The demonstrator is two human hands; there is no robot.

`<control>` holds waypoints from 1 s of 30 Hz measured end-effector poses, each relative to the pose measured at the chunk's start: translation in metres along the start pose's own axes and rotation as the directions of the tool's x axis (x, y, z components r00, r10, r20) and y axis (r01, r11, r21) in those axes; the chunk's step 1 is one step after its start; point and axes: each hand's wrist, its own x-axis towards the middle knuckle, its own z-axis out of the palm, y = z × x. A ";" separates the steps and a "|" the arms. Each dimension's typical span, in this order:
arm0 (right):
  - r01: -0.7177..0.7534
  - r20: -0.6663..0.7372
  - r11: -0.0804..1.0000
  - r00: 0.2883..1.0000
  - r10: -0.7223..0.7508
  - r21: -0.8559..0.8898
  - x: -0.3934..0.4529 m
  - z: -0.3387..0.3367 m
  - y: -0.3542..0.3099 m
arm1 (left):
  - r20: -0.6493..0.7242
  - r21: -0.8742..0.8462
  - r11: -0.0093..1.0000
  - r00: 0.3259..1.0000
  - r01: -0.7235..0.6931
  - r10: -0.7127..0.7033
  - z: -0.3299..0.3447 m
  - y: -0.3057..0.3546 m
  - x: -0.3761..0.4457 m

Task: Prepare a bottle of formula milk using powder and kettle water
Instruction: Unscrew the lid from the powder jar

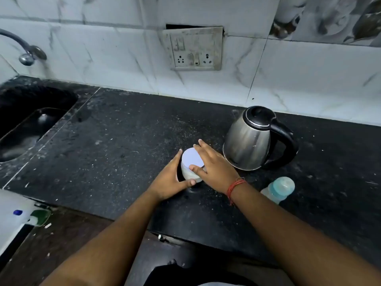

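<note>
1. Black speckled granite fills the head view: on the countertop a person works at a small white powder container that stands near the front edge, just left of a steel electric kettle.
2. The left hand grasps the container's side, thumb and fingers curled around its wall; the right hand lies over the pale lid, fingers spread across the far rim and thumb pressing the near rim, apparently to twist or lift it off.
3. A baby bottle with a pale blue cap lies on its side to the right of the right wrist, near the kettle's base and apart from both hands.
4. A sink sits at far left beneath a tap; a switchboard is on the marble-tiled wall.
5. Judged risk: if the lid gives suddenly, the light container could tip and scatter powder; the right forearm could also nudge the bottle toward the edge.
</note>
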 end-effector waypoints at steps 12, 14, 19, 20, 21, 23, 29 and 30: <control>-0.028 -0.014 0.997 0.999 0.029 0.075 0.004 0.012 0.010 | -0.052 -0.178 0.976 0.989 0.125 -0.136 0.015 0.016 0.015; -0.046 -0.032 0.989 0.998 0.051 0.138 0.002 0.010 0.011 | -0.050 -0.190 0.975 0.990 0.118 -0.130 0.016 0.018 0.016; -0.141 -0.069 0.917 0.982 0.178 0.373 -0.007 -0.006 0.020 | -0.028 -0.208 0.976 0.997 0.062 -0.069 0.014 0.032 0.015; -0.156 -0.057 0.905 0.979 0.194 0.395 -0.011 -0.013 0.020 | -0.023 -0.214 0.976 0.998 0.046 -0.052 0.014 0.035 0.014; -0.168 -0.045 0.898 0.978 0.203 0.406 -0.014 -0.020 0.021 | -0.016 -0.221 0.975 0.999 0.031 -0.036 0.014 0.039 0.014; -0.183 -0.022 0.898 0.978 0.209 0.399 -0.020 -0.035 0.020 | -0.002 -0.226 0.974 1.000 0.001 -0.001 0.015 0.050 0.011; -0.284 -0.003 0.933 0.957 0.292 0.219 -0.036 -0.068 0.009 | 0.051 -0.187 0.978 0.993 -0.091 0.103 0.023 0.088 0.007; -0.287 -0.027 0.934 0.954 0.299 0.211 -0.038 -0.071 0.007 | 0.061 -0.197 0.975 0.992 -0.099 0.112 0.025 0.093 0.007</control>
